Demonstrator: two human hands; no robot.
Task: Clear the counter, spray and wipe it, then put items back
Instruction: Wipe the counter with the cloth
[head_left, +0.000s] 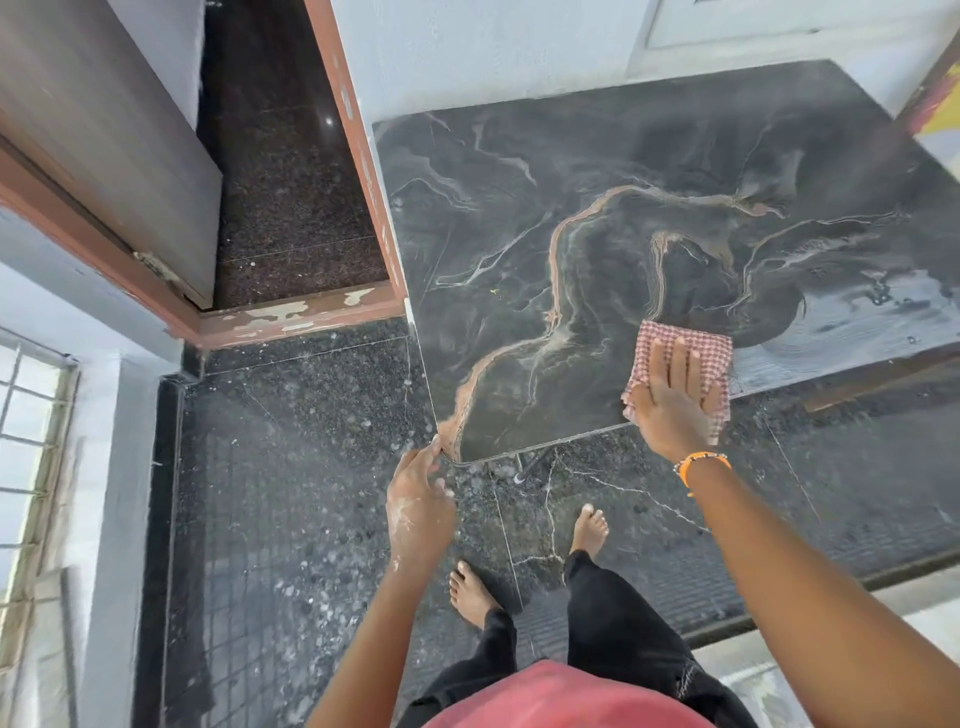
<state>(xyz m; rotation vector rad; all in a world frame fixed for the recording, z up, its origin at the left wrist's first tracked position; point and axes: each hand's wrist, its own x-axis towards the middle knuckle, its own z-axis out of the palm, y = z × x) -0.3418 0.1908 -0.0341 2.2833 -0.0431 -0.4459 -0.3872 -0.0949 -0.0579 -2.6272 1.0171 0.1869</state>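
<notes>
Wiping is what the person is doing at this moment, standing barefoot at the near edge of the counter (649, 218), a dark marbled slab that is carrying nothing but one cloth (696, 348). That red-checked cloth is lying at about five o'clock on the slab, right on the near edge, with one corner hanging over it. The right hand (670, 400) is pressing down on it with fingers spread flat and open, not gripping, the palm doing the work. The left hand (418, 499) is resting at the slab's seven o'clock corner, fingertips curled lightly on the rim as if bracing; it is holding nothing. Toward three o'clock the surface is shining with wet streaks, so I judge the spraying done and the wiping partway along. The cloth is looking thin, soft and light, likely damp, so it will bunch and slide readily; a flat palm in its middle is keeping it spread better than a pinch at a corner would. The wet stone is likely slick. Counting: one cloth, one counter, two hands, and one orange bracelet (701, 460) on the right wrist.
</notes>
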